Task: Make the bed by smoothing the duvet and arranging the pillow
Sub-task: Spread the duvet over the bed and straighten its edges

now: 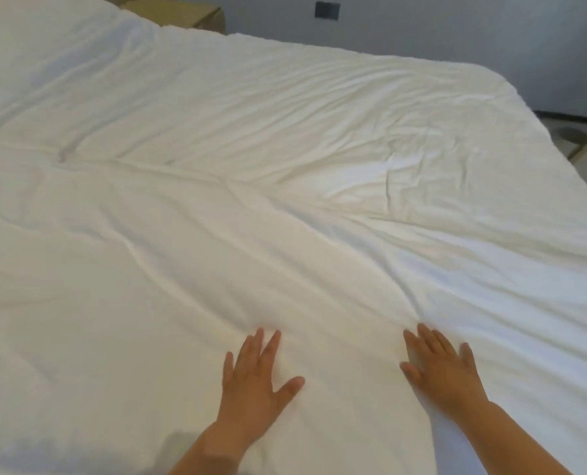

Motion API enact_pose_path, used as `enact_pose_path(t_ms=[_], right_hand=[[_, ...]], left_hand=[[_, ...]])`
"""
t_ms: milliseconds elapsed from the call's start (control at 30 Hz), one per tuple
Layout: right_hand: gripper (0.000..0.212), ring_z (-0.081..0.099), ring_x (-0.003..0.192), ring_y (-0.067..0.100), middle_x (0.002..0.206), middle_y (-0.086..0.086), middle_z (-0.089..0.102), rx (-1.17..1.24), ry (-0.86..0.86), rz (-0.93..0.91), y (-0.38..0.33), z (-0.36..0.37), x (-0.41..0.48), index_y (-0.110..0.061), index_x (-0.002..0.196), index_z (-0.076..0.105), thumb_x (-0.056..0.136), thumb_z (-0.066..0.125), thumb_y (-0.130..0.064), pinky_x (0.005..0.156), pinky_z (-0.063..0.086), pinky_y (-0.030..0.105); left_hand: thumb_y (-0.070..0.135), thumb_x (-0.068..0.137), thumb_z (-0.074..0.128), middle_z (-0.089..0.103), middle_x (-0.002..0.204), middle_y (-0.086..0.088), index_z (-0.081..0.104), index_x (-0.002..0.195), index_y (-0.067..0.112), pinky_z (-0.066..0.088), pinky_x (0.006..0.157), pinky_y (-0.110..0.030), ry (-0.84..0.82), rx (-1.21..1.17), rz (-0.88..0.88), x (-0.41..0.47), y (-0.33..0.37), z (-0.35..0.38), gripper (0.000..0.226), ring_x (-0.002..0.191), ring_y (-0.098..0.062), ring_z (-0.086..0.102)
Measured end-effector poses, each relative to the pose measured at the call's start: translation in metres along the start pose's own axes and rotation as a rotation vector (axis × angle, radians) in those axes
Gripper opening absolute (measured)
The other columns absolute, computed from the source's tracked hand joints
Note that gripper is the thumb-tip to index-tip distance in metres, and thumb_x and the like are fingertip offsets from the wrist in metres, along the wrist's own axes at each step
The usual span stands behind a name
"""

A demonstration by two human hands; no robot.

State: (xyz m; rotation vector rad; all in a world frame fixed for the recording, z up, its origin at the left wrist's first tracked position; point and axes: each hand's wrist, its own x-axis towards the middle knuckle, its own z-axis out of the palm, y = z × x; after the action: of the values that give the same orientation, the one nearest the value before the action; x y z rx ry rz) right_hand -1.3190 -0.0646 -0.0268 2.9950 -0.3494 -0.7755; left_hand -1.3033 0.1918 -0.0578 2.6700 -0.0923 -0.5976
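I see the white duvet spread across the bed, creased with long folds that run from the middle toward the right side. My left grip lies flat on it near the closest edge, released, fingers straight and spread. My right grip presses flat beside it, apart from the left and also released, with wrinkles fanning out from its fingertips. Past the far edge are a brown cardboard box and a dark plate on the grey wall.

One white duvet, two hands, left hand and right hand, one cardboard box, one wall plate
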Motion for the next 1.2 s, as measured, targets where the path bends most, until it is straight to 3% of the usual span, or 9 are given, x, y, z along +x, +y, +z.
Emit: enact_pose_path(t_ms=[133, 267, 367, 467, 667, 767, 867, 1100, 1200], right_hand=[[0.070, -0.009, 0.146, 0.015, 0.157, -0.001, -0.014, 0.016, -0.098, -0.003, 0.028, 0.029, 0.000, -0.028, 0.147, -0.006, 0.082, -0.009, -0.053, 0.117, 0.002, 0.045], [0.056, -0.013, 0.145, 0.016, 0.156, -0.001, -0.018, 0.043, -0.086, -0.010, 0.037, 0.040, 0.027, -0.026, 0.147, -0.009, 0.099, 0.015, -0.041, 0.116, 0.000, 0.047], [0.067, -0.015, 0.145, 0.016, 0.155, -0.002, -0.022, 0.052, -0.083, -0.012, 0.041, 0.048, 0.038, -0.026, 0.147, -0.012, 0.086, -0.009, -0.055, 0.117, -0.001, 0.047], [0.119, -0.016, 0.144, 0.016, 0.146, -0.009, -0.031, 0.062, -0.100, -0.015, 0.040, 0.050, 0.040, -0.026, 0.146, -0.013, 0.039, -0.046, -0.066, 0.116, -0.001, 0.047], [0.057, -0.010, 0.145, 0.015, 0.157, -0.003, -0.014, 0.160, -0.116, -0.103, 0.054, 0.034, 0.034, -0.029, 0.148, -0.001, 0.096, 0.018, -0.045, 0.117, -0.001, 0.044], [0.052, 0.014, 0.145, 0.014, 0.157, 0.001, 0.012, 0.192, -0.036, -0.172, 0.072, 0.026, 0.029, -0.023, 0.146, 0.023, 0.096, 0.032, -0.033, 0.116, 0.015, 0.036], [0.047, 0.069, 0.094, 0.008, 0.105, -0.006, 0.072, 0.146, 0.070, -0.236, 0.111, 0.032, 0.023, -0.028, 0.098, 0.072, 0.070, 0.035, -0.038, 0.077, 0.054, 0.021], [0.043, 0.071, 0.082, 0.005, 0.088, -0.015, 0.074, 0.040, 0.189, -0.291, 0.268, 0.066, -0.017, -0.033, 0.076, 0.074, 0.065, 0.033, -0.036, 0.073, 0.055, 0.022], [0.044, 0.071, 0.083, 0.005, 0.089, -0.015, 0.074, 0.086, 0.121, -0.289, 0.349, 0.091, -0.046, -0.034, 0.076, 0.075, 0.065, 0.032, -0.036, 0.066, 0.057, 0.025]], left_hand=[[0.083, 0.065, -0.016, 0.042, 0.142, -0.006, 0.035, 0.139, 0.027, 0.018, 0.097, -0.047, -0.098, 0.190, 0.001, 0.008, 0.035, 0.034, 0.106, 0.132, -0.021, 0.035], [0.082, 0.010, -0.040, -0.033, 0.143, 0.008, -0.027, 0.135, 0.018, -0.022, 0.096, -0.041, -0.109, 0.159, -0.076, 0.028, 0.042, 0.046, 0.141, 0.142, -0.016, -0.020], [0.078, 0.005, -0.043, -0.025, 0.154, 0.002, -0.019, 0.143, 0.033, -0.024, 0.095, -0.042, -0.142, 0.251, -0.077, 0.043, 0.047, 0.054, 0.147, 0.142, -0.019, -0.021], [0.080, 0.011, -0.042, -0.019, 0.155, 0.000, -0.013, 0.145, 0.033, -0.026, 0.095, -0.043, -0.125, 0.244, -0.051, 0.050, 0.045, 0.056, 0.145, 0.143, -0.020, -0.018], [0.080, 0.034, -0.016, -0.023, 0.154, 0.001, -0.015, 0.143, 0.037, -0.018, 0.109, -0.047, -0.133, 0.283, -0.082, 0.044, 0.052, 0.052, 0.118, 0.142, -0.019, -0.021], [0.082, 0.058, -0.003, -0.019, 0.155, 0.000, -0.015, 0.143, 0.037, -0.005, 0.114, -0.049, -0.145, 0.333, -0.130, 0.042, 0.060, 0.048, 0.097, 0.144, -0.019, -0.016], [0.067, 0.087, 0.026, -0.016, 0.156, -0.001, -0.010, 0.145, 0.035, 0.001, 0.115, -0.047, -0.158, 0.367, -0.181, 0.036, 0.070, 0.049, 0.076, 0.145, -0.019, -0.011], [0.023, 0.095, 0.041, 0.034, 0.148, -0.015, 0.033, 0.141, 0.008, 0.029, 0.109, -0.044, 0.166, 0.052, -0.399, -0.027, 0.172, 0.096, 0.049, 0.135, -0.033, 0.032], [0.033, 0.097, 0.035, 0.021, 0.154, -0.008, 0.025, 0.145, 0.015, 0.018, 0.113, -0.040, 0.159, -0.007, -0.378, -0.076, 0.281, 0.164, 0.053, 0.142, -0.025, 0.019]])
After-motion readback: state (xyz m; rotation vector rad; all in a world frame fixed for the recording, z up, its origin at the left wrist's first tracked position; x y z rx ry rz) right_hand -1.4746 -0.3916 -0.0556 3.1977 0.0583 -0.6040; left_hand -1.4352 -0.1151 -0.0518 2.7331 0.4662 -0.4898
